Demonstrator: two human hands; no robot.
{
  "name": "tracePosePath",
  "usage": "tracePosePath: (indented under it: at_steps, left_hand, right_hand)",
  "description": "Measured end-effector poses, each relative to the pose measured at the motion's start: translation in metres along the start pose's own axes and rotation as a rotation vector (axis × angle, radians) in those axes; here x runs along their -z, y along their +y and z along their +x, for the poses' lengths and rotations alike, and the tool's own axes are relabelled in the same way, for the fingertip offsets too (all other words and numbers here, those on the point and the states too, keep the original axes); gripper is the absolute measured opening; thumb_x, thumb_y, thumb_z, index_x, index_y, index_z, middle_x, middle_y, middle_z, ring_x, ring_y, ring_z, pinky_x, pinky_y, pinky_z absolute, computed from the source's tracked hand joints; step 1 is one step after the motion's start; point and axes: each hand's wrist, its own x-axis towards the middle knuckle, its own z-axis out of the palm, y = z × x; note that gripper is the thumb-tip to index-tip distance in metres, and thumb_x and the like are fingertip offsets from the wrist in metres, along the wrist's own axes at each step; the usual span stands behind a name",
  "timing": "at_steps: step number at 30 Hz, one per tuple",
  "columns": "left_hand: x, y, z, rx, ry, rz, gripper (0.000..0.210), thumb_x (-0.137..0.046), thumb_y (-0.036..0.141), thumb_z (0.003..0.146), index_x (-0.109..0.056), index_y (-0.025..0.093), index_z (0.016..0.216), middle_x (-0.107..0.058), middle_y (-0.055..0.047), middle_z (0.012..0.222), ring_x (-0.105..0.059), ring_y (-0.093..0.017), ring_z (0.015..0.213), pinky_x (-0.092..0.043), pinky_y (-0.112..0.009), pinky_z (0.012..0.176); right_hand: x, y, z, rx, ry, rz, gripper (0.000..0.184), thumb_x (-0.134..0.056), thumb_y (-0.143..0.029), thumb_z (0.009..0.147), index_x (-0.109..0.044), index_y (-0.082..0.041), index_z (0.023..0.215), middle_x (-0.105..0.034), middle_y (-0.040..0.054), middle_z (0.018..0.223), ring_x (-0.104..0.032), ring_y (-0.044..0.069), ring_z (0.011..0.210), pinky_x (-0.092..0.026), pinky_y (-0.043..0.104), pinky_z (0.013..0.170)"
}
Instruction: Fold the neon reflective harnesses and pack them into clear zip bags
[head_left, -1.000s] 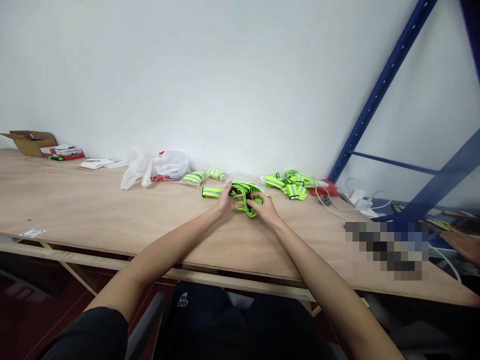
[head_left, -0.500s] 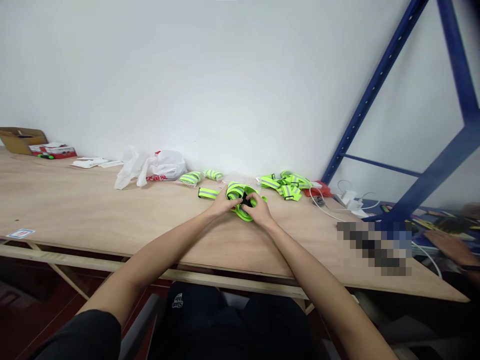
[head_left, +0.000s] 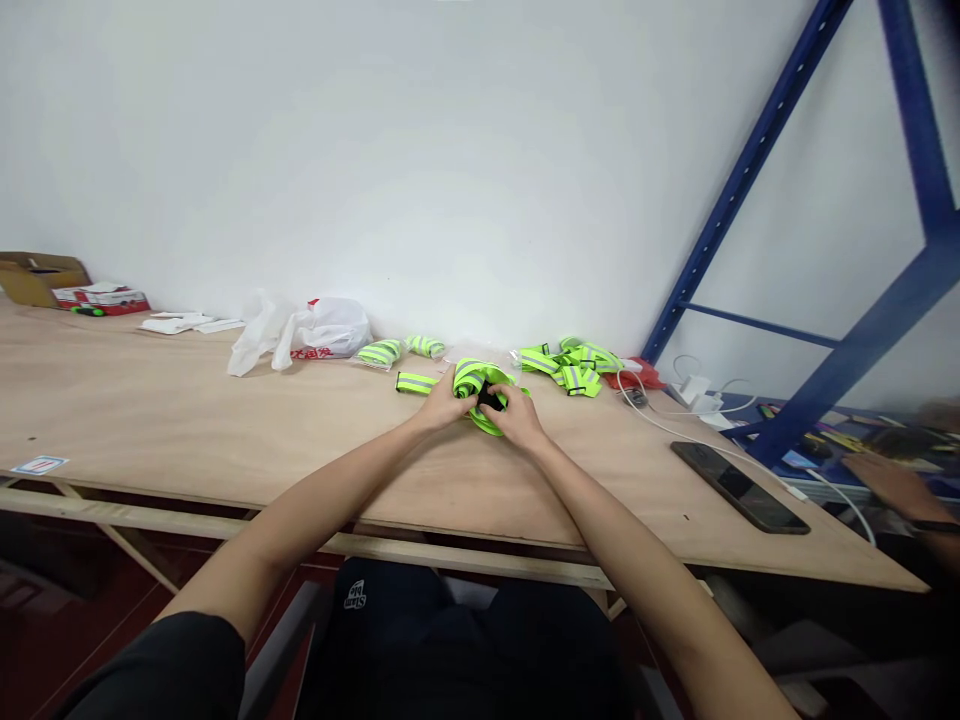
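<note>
A neon-yellow reflective strap [head_left: 471,374] with a grey stripe is gathered in loops between my two hands, just above the table. My left hand [head_left: 444,404] is closed on its left side, the thumb pressing inward. From the right, my right hand [head_left: 517,416] grips the strap with fingers curled round a black part [head_left: 489,396] in the middle, whose shape is mostly hidden. A flat striped strap end [head_left: 416,383] lies on the table left of my left hand. Behind my hands is a clear plastic bag [head_left: 480,355].
Two bagged strap bundles [head_left: 379,353] lie beside a white shopping bag [head_left: 337,328]. Loose reflective straps [head_left: 577,366] are piled to the right, near a red bag [head_left: 641,375] and white cable. A phone [head_left: 739,487] lies near the blue rack [head_left: 750,170]. Another person's hand [head_left: 892,485] is at far right.
The view has shifted slightly. Both hands stay on the strap, with only small finger movements around the black part.
</note>
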Motion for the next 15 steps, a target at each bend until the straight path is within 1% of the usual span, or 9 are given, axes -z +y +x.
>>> tracePosePath:
  at_steps: [3, 6, 11, 15]
  left_hand:
    - [-0.002, -0.002, 0.002, -0.014, 0.082, -0.013, 0.048, -0.064, 0.012, 0.069, -0.059, 0.016, 0.117, -0.071, -0.006, 0.110, -0.065, -0.025, 0.104, -0.050, -0.037, 0.095]
    - [-0.005, -0.004, 0.003, -0.019, 0.150, -0.019, 0.044, -0.062, 0.011, 0.069, -0.060, 0.016, 0.112, -0.071, -0.007, 0.108, -0.064, -0.025, 0.106, -0.049, -0.038, 0.097]
    - [-0.010, -0.002, 0.001, -0.033, 0.195, -0.029, 0.034, -0.062, 0.012, 0.071, -0.061, 0.017, 0.104, -0.071, -0.006, 0.101, -0.064, -0.025, 0.107, -0.049, -0.037, 0.097]
    - [-0.013, 0.002, 0.001, -0.040, 0.218, -0.034, 0.035, -0.062, 0.012, 0.071, -0.060, 0.018, 0.106, -0.071, -0.005, 0.103, -0.064, -0.024, 0.105, -0.050, -0.035, 0.096]
  right_hand:
    - [-0.003, 0.000, -0.001, 0.004, 0.005, -0.011, 0.025, -0.070, -0.037, 0.077, -0.065, -0.021, 0.096, -0.071, 0.0074, 0.101, -0.065, 0.026, 0.097, -0.050, 0.042, 0.090]
    - [-0.006, 0.000, -0.001, 0.030, 0.020, -0.039, 0.027, -0.070, -0.039, 0.077, -0.063, -0.022, 0.096, -0.068, 0.0078, 0.100, -0.063, 0.026, 0.097, -0.049, 0.042, 0.089]
    - [-0.005, -0.003, -0.003, 0.043, 0.026, -0.101, 0.025, -0.066, -0.036, 0.079, -0.060, -0.022, 0.098, -0.065, 0.0085, 0.102, -0.060, 0.027, 0.100, -0.048, 0.043, 0.091]
    - [-0.005, -0.008, -0.003, 0.030, 0.040, -0.119, 0.026, -0.063, -0.033, 0.078, -0.058, -0.022, 0.100, -0.064, 0.0095, 0.105, -0.058, 0.027, 0.102, -0.048, 0.043, 0.092]
